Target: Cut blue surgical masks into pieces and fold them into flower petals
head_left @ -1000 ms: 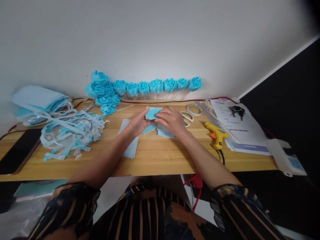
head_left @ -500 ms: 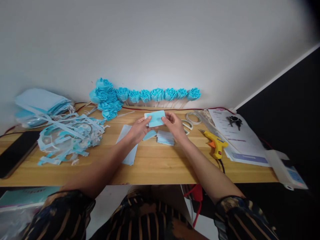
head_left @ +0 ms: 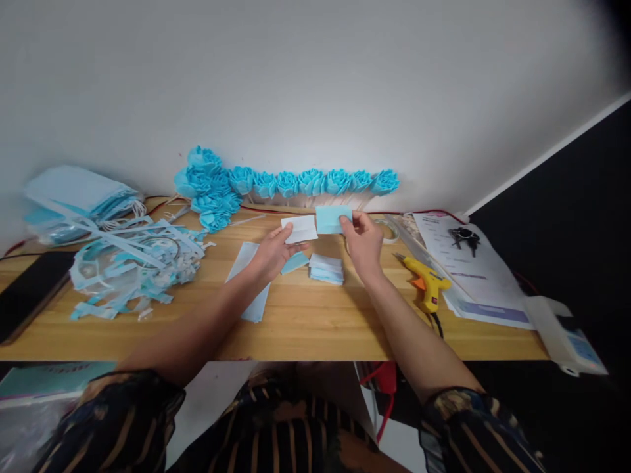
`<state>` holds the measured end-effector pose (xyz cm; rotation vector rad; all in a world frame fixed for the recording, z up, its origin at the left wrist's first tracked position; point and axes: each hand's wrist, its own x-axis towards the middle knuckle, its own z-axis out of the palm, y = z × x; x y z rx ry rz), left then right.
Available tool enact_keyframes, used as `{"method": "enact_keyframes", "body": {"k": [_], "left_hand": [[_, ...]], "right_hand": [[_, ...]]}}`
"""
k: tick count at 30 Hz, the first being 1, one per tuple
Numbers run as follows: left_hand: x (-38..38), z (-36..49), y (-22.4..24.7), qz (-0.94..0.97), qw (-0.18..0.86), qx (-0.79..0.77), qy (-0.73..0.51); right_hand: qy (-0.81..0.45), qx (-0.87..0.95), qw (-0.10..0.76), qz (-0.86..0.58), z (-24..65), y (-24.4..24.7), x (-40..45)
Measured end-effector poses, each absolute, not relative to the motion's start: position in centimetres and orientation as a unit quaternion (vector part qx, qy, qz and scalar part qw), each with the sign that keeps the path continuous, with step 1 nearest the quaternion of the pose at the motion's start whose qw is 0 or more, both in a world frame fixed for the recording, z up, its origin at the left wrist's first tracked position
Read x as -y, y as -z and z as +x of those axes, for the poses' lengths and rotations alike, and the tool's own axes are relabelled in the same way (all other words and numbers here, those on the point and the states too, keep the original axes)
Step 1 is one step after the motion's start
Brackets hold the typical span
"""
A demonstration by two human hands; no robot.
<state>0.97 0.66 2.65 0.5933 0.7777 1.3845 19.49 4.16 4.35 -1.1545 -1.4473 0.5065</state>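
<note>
My left hand [head_left: 274, 253] pinches a white rectangular piece [head_left: 302, 228] by its left end. A blue rectangular piece [head_left: 328, 219] is held between the thumb and fingers of my right hand [head_left: 363, 242], just right of the white one. Both pieces are above the wooden table [head_left: 315, 322]. Below them lies a small stack of pale cut pieces [head_left: 326, 270], with a blue piece [head_left: 294, 263] to its left. A long pale blue strip [head_left: 256, 303] lies partly under my left wrist.
Blue flowers [head_left: 311, 182] line the wall. Fabric scraps [head_left: 142, 266], a mask pile [head_left: 81, 197] and a phone [head_left: 34, 292] are at left. To the right are a yellow glue gun [head_left: 428, 282], a tape roll [head_left: 387, 230], papers [head_left: 463, 269] and keys [head_left: 465, 239].
The blue piece has come apart from the white one. My right hand has moved right and slightly up with the blue piece, while my left hand keeps the white piece.
</note>
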Motion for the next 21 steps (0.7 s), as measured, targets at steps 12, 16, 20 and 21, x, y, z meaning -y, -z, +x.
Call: {"method": "enact_keyframes", "body": {"k": [12,16,20,21], "left_hand": [[0.3,2.0,-2.7,0.35,0.678,-0.28,-0.582],[-0.1,1.3,-2.4,0.355,0.651,-0.326,-0.586],[0.1,1.0,-2.6,0.414,0.597,-0.387,-0.568],[0.2,1.0,-2.7,0.432,0.583,-0.397,-0.562]], "right_hand": [[0.013,0.846,0.382,-0.373,17.0,-3.6,-0.9],[-0.047,0.836,0.409,-0.363,18.0,-4.4,-1.2],[0.016,0.818,0.44,-0.371,19.5,-5.6,-2.2],[0.027,0.827,0.431,-0.36,19.8,-5.7,-2.5]]}}
